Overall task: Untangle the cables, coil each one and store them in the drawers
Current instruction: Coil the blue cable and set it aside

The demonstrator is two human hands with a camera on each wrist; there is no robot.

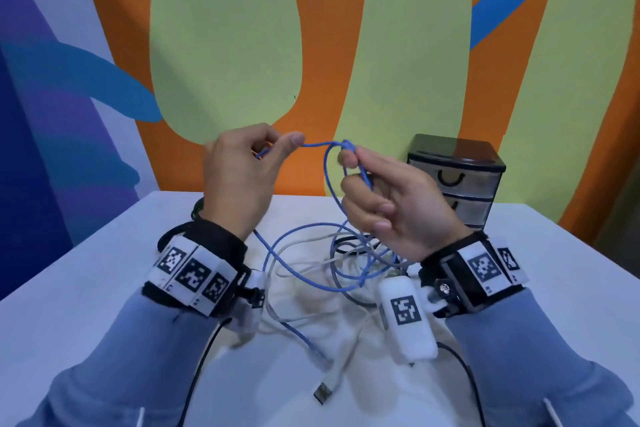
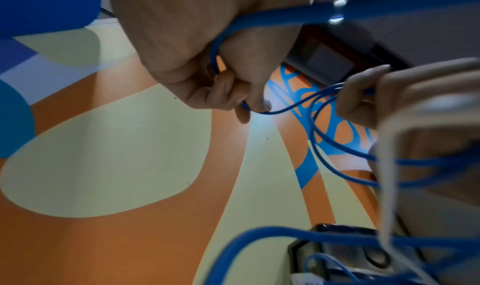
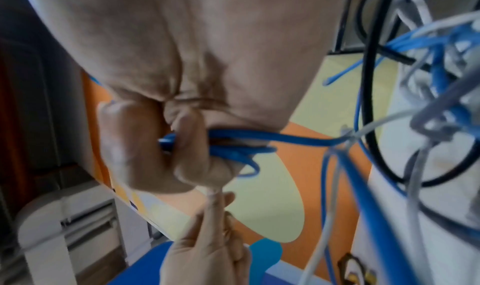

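Observation:
A blue cable (image 1: 317, 145) stretches between my two raised hands above the table. My left hand (image 1: 242, 170) pinches it between thumb and fingers; the left wrist view shows the blue cable (image 2: 259, 20) running through that hand (image 2: 233, 96). My right hand (image 1: 388, 201) grips a loop of the same cable, seen bunched in its fingers (image 3: 197, 158) as blue cable (image 3: 259, 137). Below lies a tangle of cables (image 1: 332, 260), blue, white, grey and black, with a USB plug (image 1: 323, 392) near me. A black drawer unit (image 1: 457, 177) stands at the back right.
The white table (image 1: 69, 288) meets a painted orange and green wall (image 1: 225, 45). Wrist-camera mounts with black leads (image 1: 197, 378) hang under both forearms, and a white camera module (image 1: 408, 319) sits under the right wrist. The table's left and right sides hold no cables.

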